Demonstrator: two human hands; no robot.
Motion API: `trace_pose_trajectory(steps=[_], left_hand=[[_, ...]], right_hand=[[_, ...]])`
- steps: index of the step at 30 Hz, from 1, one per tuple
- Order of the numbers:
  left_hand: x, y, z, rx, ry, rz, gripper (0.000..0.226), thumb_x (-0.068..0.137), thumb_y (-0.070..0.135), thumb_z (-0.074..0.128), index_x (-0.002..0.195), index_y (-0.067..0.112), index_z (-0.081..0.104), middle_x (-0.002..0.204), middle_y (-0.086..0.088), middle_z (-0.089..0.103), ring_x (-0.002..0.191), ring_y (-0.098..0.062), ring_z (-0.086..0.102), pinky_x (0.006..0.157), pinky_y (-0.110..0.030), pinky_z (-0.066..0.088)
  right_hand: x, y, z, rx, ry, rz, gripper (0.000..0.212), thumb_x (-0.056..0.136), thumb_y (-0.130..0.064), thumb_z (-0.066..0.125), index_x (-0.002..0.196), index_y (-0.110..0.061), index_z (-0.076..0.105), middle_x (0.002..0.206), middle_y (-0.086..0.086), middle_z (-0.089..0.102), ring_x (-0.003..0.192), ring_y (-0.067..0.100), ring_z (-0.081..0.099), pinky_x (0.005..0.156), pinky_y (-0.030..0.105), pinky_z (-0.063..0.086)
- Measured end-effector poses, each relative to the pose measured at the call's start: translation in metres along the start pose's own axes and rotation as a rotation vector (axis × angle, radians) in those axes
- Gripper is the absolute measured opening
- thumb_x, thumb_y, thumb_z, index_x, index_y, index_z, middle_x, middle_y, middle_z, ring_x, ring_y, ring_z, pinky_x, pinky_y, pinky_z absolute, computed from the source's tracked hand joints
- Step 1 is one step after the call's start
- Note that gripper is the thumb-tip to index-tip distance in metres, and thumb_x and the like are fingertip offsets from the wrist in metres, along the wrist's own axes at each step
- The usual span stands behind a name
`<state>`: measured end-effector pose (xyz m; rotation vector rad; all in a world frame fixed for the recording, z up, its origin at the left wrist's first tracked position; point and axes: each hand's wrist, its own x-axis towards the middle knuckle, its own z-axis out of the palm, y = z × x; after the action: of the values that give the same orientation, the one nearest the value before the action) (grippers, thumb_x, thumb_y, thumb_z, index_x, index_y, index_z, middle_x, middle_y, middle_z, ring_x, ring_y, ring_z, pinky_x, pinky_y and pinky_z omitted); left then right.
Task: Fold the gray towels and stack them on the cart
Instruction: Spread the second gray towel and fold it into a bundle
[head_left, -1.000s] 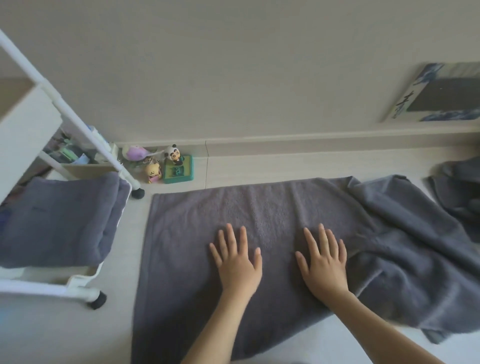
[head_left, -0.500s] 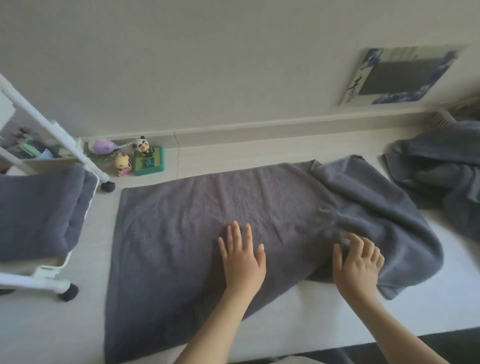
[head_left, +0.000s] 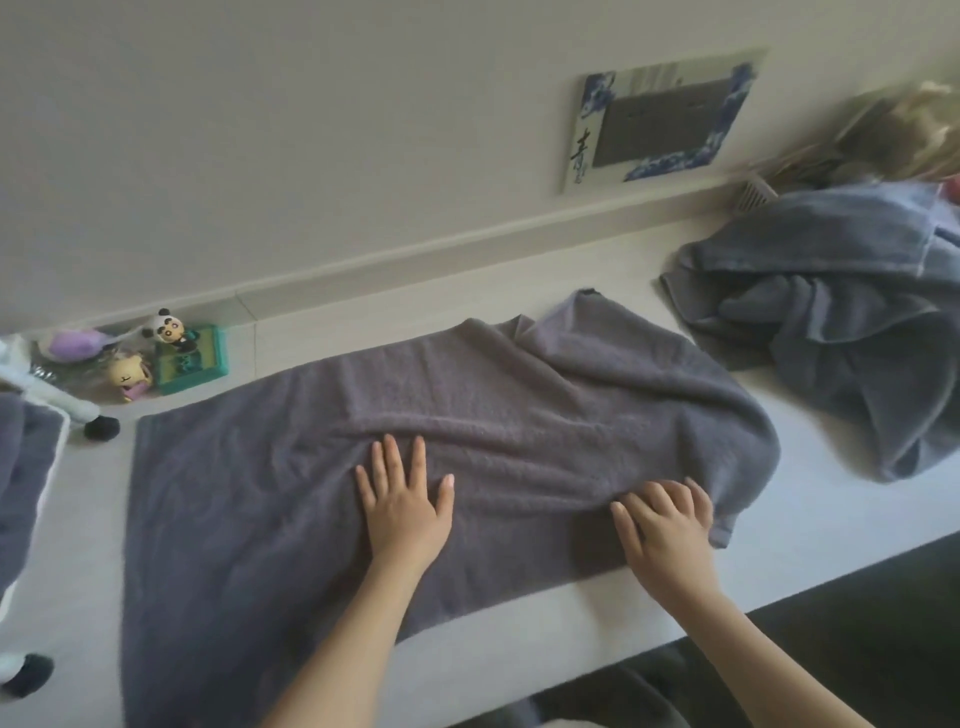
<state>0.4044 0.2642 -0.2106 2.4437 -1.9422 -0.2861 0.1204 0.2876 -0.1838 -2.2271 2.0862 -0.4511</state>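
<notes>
A large gray towel (head_left: 270, 493) lies spread on the pale floor, flat on the left and rumpled on the right. My left hand (head_left: 402, 504) presses flat on its middle with fingers spread. My right hand (head_left: 665, 525) rests on the rumpled right part near the front edge, fingers bent into the cloth. A heap of more gray towels (head_left: 841, 332) lies at the far right. At the left edge the white cart (head_left: 52, 415) shows a folded gray towel (head_left: 21, 467) on its shelf, mostly cut off.
Small toys sit by the baseboard at the left: a panda figure (head_left: 169, 327), a green box (head_left: 192, 358), a purple toy (head_left: 72, 343). A framed picture (head_left: 660, 119) leans on the wall. The cart's black wheels (head_left: 101, 428) stand near the towel's left corner.
The view has swung right, so the cart has slid to the left edge. My right hand moved right to the rumpled end of the towel and bent its fingers. My left hand stays pressed flat.
</notes>
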Motion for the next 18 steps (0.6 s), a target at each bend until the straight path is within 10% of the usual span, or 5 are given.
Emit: trace_pose_trajectory(steps=[8,14,18], left_hand=[[-0.016,0.029,0.006,-0.005,0.041,0.093,0.070,0.088,0.052,0.029,0.143,0.012,0.038,0.150,-0.021,0.033,0.138,-0.039,0.030,0.112,-0.052,0.010],[-0.025,0.025,0.004,-0.035,0.090,0.054,0.062,0.083,0.051,0.038,0.127,0.010,0.056,0.138,-0.021,0.047,0.134,-0.039,0.037,0.111,-0.058,0.017],[-0.021,0.035,0.001,-0.109,0.169,0.048,0.059,0.085,0.045,0.040,0.127,0.006,0.052,0.140,-0.023,0.043,0.135,-0.040,0.032,0.113,-0.057,0.022]], right_hand=[[0.016,-0.020,0.007,-0.020,-0.226,-0.170,0.049,0.097,-0.051,0.021,0.122,-0.031,0.059,0.132,-0.003,0.056,0.127,0.027,0.043,0.113,0.038,0.011],[0.036,-0.039,-0.003,-0.011,-0.059,-0.153,0.034,0.086,-0.045,0.041,0.088,-0.023,0.067,0.088,-0.003,0.060,0.086,0.027,0.058,0.091,0.036,0.031],[0.052,-0.032,0.008,-0.056,-0.158,-0.089,0.048,0.087,-0.045,0.037,0.120,-0.021,0.061,0.125,0.005,0.060,0.119,0.031,0.052,0.106,0.041,0.025]])
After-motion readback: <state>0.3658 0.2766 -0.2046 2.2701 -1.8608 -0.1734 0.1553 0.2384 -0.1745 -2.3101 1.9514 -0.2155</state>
